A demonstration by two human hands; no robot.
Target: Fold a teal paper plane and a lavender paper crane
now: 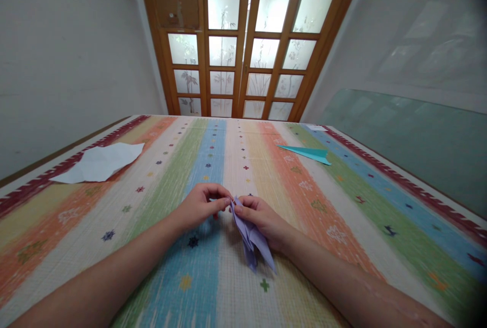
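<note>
A folded lavender paper (pixel 254 239) is held just above the striped tablecloth (pixel 171 175), its long end pointing toward me. My right hand (pixel 262 219) grips its upper part between thumb and fingers. My left hand (pixel 201 205) pinches the paper's top tip, fingertips meeting those of the right hand. Both forearms rest low over the near side of the table.
A crumpled white sheet of paper (pixel 99 163) lies at the left of the table. A folded teal paper plane (pixel 309 153) lies at the far right. A small white scrap (pixel 316 128) sits near the far edge. Wooden glazed doors (pixel 243 43) stand behind the table.
</note>
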